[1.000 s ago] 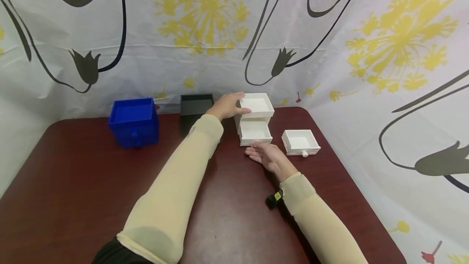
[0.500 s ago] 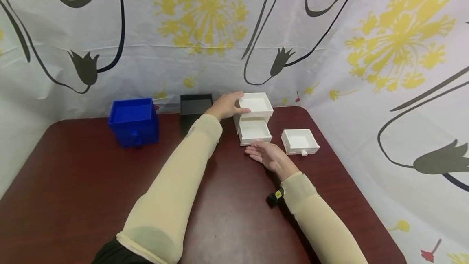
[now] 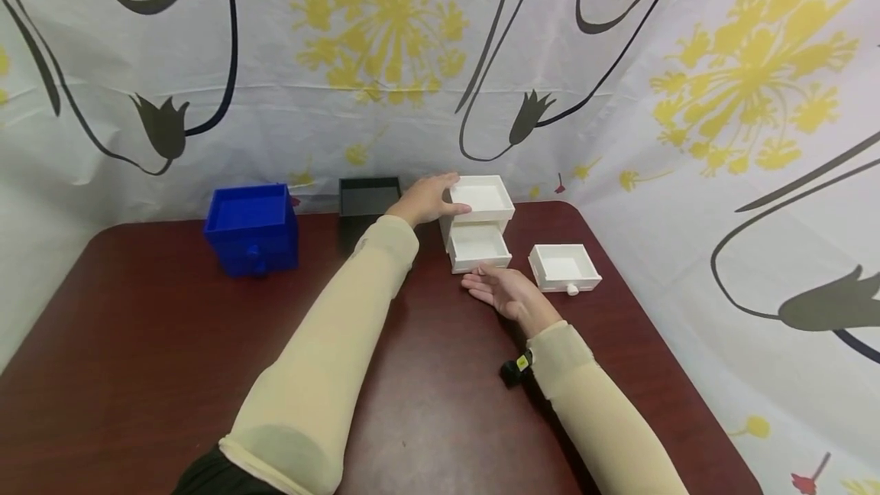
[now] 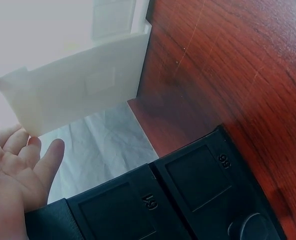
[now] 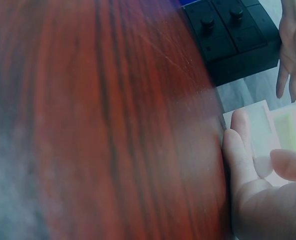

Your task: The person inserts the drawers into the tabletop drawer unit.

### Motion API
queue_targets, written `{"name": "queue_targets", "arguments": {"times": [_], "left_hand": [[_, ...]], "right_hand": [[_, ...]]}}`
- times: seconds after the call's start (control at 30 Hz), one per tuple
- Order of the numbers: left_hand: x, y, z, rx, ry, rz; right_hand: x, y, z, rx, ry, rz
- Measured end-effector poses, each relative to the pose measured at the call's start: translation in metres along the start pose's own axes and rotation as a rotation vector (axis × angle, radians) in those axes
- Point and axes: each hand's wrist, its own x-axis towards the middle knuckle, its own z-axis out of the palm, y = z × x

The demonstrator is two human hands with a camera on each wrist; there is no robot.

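A small white drawer cabinet (image 3: 483,195) stands at the back of the table. My left hand (image 3: 428,198) grips its upper left side, thumb toward the front and fingers toward the back. In the left wrist view, fingertips touch an edge of the cabinet (image 4: 88,82). Its lower white drawer (image 3: 480,260) is pulled partly out, with nothing visible inside. My right hand (image 3: 510,298) is at that drawer's front. The right wrist view has a round knob (image 5: 263,166) between thumb and fingers, seemingly pinched. A second white drawer (image 3: 565,264) lies loose to the right, knob facing forward.
A blue drawer box (image 3: 251,231) stands at the table's left rear. A black drawer cabinet (image 3: 369,197) sits just left of the white one, partly behind my left arm. Patterned cloth (image 3: 392,128) hangs behind the brown table (image 3: 137,342) and along its right side.
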Motion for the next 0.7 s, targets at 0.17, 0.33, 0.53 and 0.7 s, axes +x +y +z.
{"name": "queue_targets", "arguments": {"times": [0.17,0.33,0.53,0.7], "left_hand": [[-0.0010,0.0011,0.0002,-0.011,0.002,-0.003],[-0.0017,0.0017,0.0001,0.000,0.007,-0.005],[-0.0013,0.0012,0.0006,0.010,0.006,-0.002],[-0.0015,0.0016,0.0002,0.004,0.005,0.000]], "right_hand": [[0.0003,0.0005,-0.0002,0.003,0.004,0.001],[-0.0003,-0.0008,0.0001,0.018,-0.006,0.008],[0.0022,-0.0030,0.0005,0.024,0.005,0.022],[0.0043,-0.0050,0.0020,0.030,0.010,0.021]]}}
